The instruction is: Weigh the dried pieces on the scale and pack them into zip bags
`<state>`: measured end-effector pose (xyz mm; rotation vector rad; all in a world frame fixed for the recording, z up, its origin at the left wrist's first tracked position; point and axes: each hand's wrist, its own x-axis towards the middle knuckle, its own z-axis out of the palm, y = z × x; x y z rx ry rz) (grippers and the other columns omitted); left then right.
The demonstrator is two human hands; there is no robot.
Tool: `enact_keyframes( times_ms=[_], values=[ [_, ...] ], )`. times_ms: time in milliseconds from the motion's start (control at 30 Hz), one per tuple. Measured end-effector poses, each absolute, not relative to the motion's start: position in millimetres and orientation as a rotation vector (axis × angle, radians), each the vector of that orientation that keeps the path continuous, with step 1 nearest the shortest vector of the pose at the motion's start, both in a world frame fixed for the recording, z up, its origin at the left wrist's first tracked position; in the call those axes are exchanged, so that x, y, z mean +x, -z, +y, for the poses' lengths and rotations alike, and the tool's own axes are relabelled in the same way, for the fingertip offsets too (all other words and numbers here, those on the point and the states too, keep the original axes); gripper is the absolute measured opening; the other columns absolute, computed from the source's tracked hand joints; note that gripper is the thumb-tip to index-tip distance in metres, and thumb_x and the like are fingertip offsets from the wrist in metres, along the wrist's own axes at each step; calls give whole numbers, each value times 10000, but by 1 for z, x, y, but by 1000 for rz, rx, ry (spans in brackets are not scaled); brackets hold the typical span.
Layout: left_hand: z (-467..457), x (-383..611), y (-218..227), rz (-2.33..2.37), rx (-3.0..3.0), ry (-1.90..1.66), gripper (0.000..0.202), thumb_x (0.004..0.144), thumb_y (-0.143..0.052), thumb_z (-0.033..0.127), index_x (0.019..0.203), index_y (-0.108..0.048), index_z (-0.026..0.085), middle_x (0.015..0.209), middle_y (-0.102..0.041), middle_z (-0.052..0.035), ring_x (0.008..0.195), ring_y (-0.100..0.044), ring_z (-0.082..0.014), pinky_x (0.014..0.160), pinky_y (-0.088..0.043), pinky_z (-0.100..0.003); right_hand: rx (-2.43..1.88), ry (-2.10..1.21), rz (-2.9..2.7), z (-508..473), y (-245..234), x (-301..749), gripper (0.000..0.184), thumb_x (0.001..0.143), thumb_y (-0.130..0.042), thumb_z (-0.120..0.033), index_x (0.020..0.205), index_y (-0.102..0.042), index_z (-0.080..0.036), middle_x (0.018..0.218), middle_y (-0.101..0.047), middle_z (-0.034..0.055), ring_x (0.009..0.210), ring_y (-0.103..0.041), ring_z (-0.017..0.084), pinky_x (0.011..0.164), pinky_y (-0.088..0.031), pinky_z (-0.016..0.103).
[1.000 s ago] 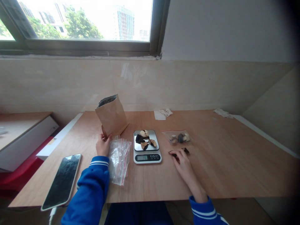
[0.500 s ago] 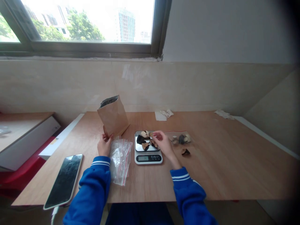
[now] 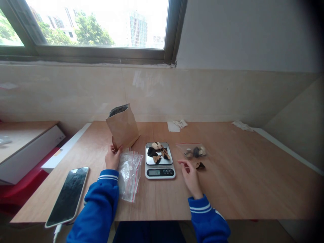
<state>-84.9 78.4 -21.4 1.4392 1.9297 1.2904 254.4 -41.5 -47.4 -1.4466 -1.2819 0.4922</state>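
Observation:
A brown kraft paper bag (image 3: pixel 123 127) stands tilted on the table, its top open and its inside dark. My left hand (image 3: pixel 113 157) is closed on the bag's lower left edge. Just right of that hand lie clear zip bags (image 3: pixel 129 175) with red seal lines. On the kitchen scale (image 3: pixel 160 172) rest several dried pieces (image 3: pixel 157 159), dark, tan and cream. My right hand (image 3: pixel 189 177) is right of the scale, fingers loosely bent and apart, with nothing seen in them. Beside it lies one loose dark-brown dried piece (image 3: pixel 200 165). Behind is a filled zip bag (image 3: pixel 194 151).
A phone (image 3: pixel 68 196) with a white cable lies at the table's left edge. White paper scraps (image 3: pixel 177 125) lie by the wall, with another crumpled scrap (image 3: pixel 242 126) farther right. A red chair (image 3: pixel 27 189) and a second table (image 3: pixel 25 135) stand at left.
My right hand has moved off the scale's plate, toward me and to the right; the dried pieces stay on the plate. My left hand keeps its hold on the paper bag.

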Motion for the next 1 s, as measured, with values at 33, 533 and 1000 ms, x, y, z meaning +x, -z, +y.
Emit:
enact_keyframes(
  times_ms=[33,533,1000],
  values=[
    [79,-85,22,1927,1443,-1292,435,722,-599,562,971,-530,211,990,-700,-106,947,-671,-268,808,-488,-351,-1458,-517,-1277,-46,53,255,280,894,-448,-370,924,-638,-166,946,-663,98,853,-612,224,739,-486,339],
    [80,-87,26,1929,1461,-1313,438,717,-598,574,961,-533,216,961,-696,-101,923,-666,-270,805,-489,-361,-1492,-560,-1370,-57,57,251,263,894,-423,-329,919,-636,-177,944,-654,94,891,-601,235,789,-480,359],
    [80,-87,27,1879,1479,-1351,451,705,-609,575,953,-538,205,927,-696,-86,891,-663,-255,791,-497,-352,-1505,-514,-1419,-58,55,252,275,899,-422,-343,908,-643,-180,920,-659,93,880,-597,238,787,-484,371]
  ],
)
